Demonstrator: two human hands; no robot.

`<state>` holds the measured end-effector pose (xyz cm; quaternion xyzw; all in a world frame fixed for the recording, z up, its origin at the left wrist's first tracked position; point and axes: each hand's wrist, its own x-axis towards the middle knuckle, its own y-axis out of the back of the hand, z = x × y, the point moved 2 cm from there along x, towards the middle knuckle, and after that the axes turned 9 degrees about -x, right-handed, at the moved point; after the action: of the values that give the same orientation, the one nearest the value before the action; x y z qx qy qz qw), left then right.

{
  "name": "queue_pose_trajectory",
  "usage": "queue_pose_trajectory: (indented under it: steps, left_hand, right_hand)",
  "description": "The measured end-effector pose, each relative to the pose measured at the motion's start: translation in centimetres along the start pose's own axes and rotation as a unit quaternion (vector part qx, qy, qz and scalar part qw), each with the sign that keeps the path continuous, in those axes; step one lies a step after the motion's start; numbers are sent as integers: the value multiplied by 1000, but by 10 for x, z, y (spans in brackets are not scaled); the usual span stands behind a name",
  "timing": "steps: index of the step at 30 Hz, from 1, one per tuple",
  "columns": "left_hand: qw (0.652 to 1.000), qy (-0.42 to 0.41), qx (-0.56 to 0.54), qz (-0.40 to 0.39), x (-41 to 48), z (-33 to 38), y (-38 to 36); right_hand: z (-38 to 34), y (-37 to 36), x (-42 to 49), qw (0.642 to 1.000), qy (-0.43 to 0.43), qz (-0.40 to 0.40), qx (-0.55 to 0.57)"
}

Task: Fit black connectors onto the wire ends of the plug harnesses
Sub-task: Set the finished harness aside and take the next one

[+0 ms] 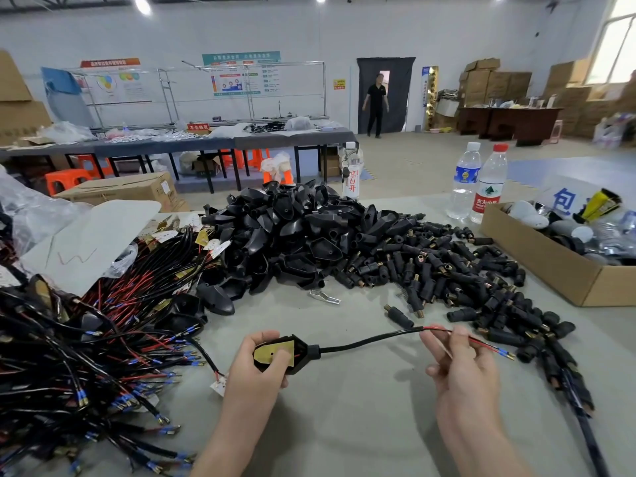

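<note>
My left hand grips a black plug housing with a brass plate showing in its open face. A black cable runs from it to the right and splits into red and black wires. My right hand pinches those wires between thumb and fingers; their blue-sleeved terminals stick out to the right. A heap of small black connectors with brass ends lies just beyond the terminals. A tangle of more harnesses fills the table's left side.
A mound of black plug covers rises at the table's middle. An open cardboard box sits at the right, three water bottles behind the piles. A small metal clip lies near the covers. A person stands by the far door.
</note>
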<state>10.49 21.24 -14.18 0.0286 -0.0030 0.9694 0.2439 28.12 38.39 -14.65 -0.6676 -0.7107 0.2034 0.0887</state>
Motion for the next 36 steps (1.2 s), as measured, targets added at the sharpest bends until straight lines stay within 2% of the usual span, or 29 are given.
queue_pose_trajectory:
  steps: [7,12,14,16,18,20,23,25,28,31,33,36]
  left_hand:
    - [1000,6,-7,1,1,-4,0]
    - [997,-9,28,76,9,-5,13]
    - [980,-59,138,127,9,-5,19]
    - [947,-174,226,148,1,1,16]
    - [936,-259,220,93,-9,6,3]
    - [940,-290,182,0,-23,6,-17]
    - [948,-258,128,-132,-37,-2,-39]
    - [960,-207,71,-176,-38,-6,-44]
    - [972,-171,31,-157,-33,-7,-42]
    - [977,-164,18,-133,-27,-10,-40]
    - [979,-161,24,-124,-26,-10,-37]
    - [981,-162,49,-89,-22,-10,-32]
  right_hand:
    - [-1,0,-2,997,55,-10,-55]
    - [5,-8,-9,990,4,-110,-89]
    - [7,-13,-13,982,-14,-157,-105]
    - [7,-17,-17,974,-21,-190,-123]
    - [8,-21,-21,966,-23,-221,-128]
    - [11,-24,-26,956,-26,-266,-121]
    - [19,-31,-37,926,-52,-350,-130]
    - [25,-34,-38,914,-62,-374,-144]
    - [27,-35,-37,911,-64,-378,-152]
    - [23,-33,-34,914,-18,-360,-186]
    - [18,-27,-23,925,60,-275,-256]
    - [7,-18,0,897,161,-161,-378]
